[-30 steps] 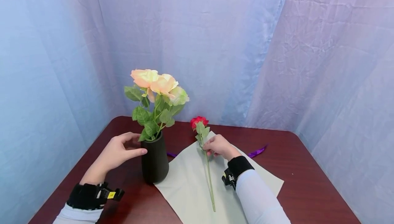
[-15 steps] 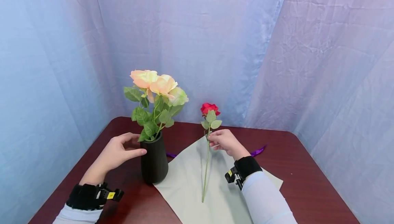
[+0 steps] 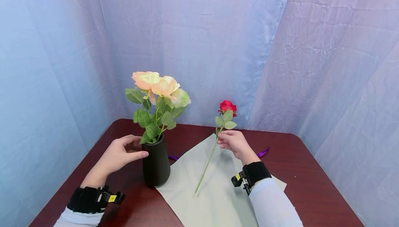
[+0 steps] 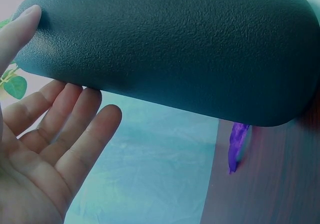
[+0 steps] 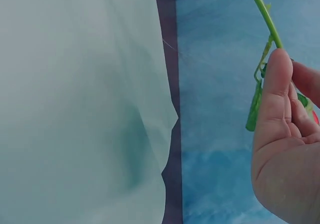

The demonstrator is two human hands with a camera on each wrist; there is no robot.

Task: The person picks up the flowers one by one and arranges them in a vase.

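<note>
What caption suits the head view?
Right hand pinches a red rose while left hand touches the black vase.

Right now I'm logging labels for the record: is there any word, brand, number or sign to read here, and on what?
None readable. The small yellow tags on the left wrist strap and right wrist strap are too small to read. The black vase, red rose and sheet of paper carry no text.

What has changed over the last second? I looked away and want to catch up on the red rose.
The right hand, pinching the red rose by its stem, has lifted it off the pale paper sheet and swung the bloom up and to the right; the stem now slants. The left hand stays against the dark vase, and the peach flowers are unmoved.
</note>
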